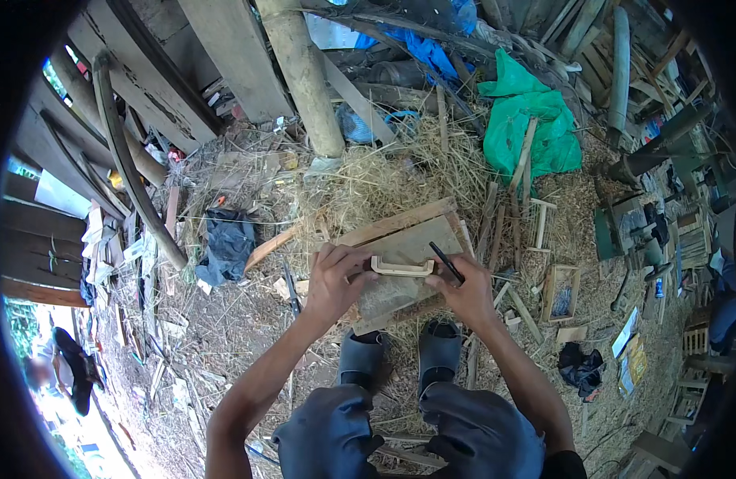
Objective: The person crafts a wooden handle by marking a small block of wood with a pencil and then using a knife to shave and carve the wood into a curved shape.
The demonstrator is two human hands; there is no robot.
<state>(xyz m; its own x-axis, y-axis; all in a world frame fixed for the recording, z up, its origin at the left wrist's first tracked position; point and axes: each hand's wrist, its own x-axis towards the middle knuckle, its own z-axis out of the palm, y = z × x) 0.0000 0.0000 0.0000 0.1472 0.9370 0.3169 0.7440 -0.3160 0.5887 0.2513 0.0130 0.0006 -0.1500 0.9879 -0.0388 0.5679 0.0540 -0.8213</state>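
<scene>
Gripping the left end of a pale, U-shaped wooden piece (402, 268) with the left hand (334, 279), in a thumb-and-finger hold. Pinching the opposite end with the right hand (466, 290) and, tucked into that same grip, a slim black marker-like pen (446, 262), slanting up and out past the fingers. Both hands occupied, then, with the piece spanning between them, right over the wooden board (388, 293); touching it or just clear, impossible to tell from here.

On to the board itself: set askew, with a rough wooden batten (400, 221) along the far side. Just this side of the board, a pair of dark grey shoes (362, 357); closer in, dark trousers (328, 427) over bent knees. Left of the board, near the left hand, a slim dark tool (291, 291), exact kind unclear; farther out, a crumpled black plastic bag (227, 239). Right of the board, an open wooden tray (576, 295), contents too small to make out. Past the board's far right corner, a bright green plastic sack (536, 120)! And beyond its far left, a thick wooden post (302, 80), rising from straw (384, 172).
</scene>
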